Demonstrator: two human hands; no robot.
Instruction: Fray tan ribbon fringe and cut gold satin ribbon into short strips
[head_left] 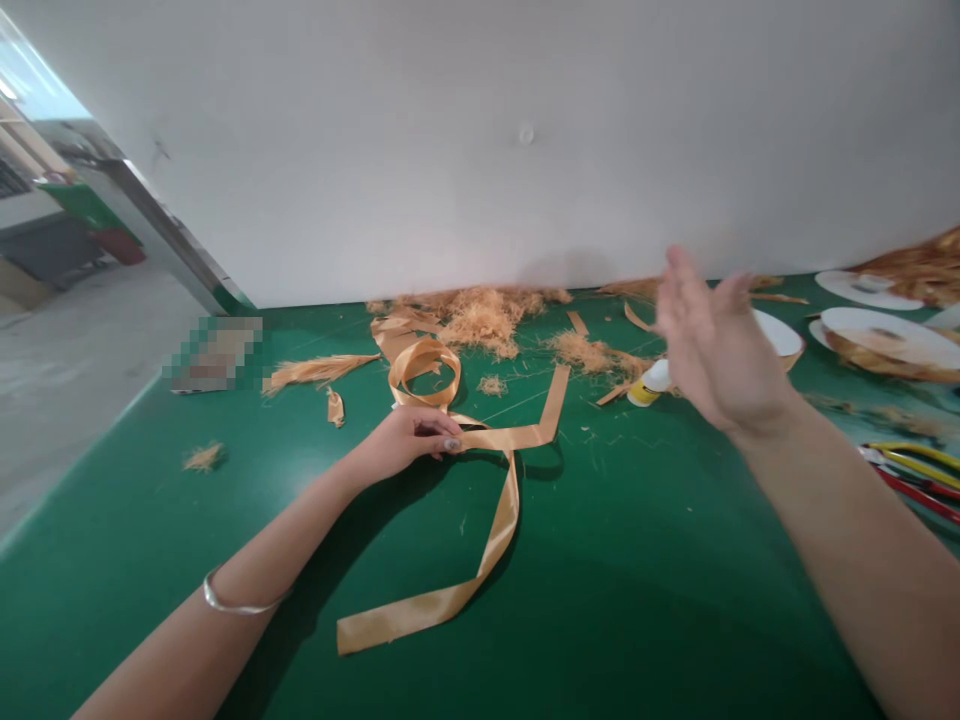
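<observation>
My left hand [414,440] pinches a gold satin ribbon [510,438] between thumb and fingers. From the pinch, one stretch runs right and bends upward at a sharp corner. Another length curls down toward me across the table, and a coiled loop of ribbon [424,372] stands just behind the hand. My right hand [705,345] is raised over the right side, blurred, with its fingers stretched out and nothing seen in it. Beside it, partly behind the hand, a small white bottle with a yellow label [649,384] lies tilted on the table.
Frayed gold fibres [484,318] are heaped along the wall, with a fibre tassel [322,370] to the left. White ribbon spools [892,335] and red- and yellow-handled tools [919,475] lie right on the green table [637,580]. A blurred-out flat object [217,353] rests at the left edge.
</observation>
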